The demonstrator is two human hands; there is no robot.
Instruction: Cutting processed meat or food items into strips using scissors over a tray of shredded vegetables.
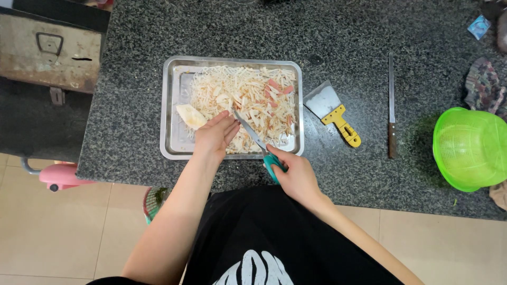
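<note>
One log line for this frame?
left hand: on shredded food in tray | right hand: holding scissors over tray

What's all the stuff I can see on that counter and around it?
metal tray: one, silver, counter centre
shredded food: one pile, pale with pink bits, in tray
pale chunk: one, cream, tray's left part
scissors: one, teal handles, over tray
scraper: one, yellow handle, right of tray
long knife: one, brown handle, further right
colander: one, green, counter's right edge
counter: one, dark speckled
left hand: on the food
right hand: holding scissors
</note>
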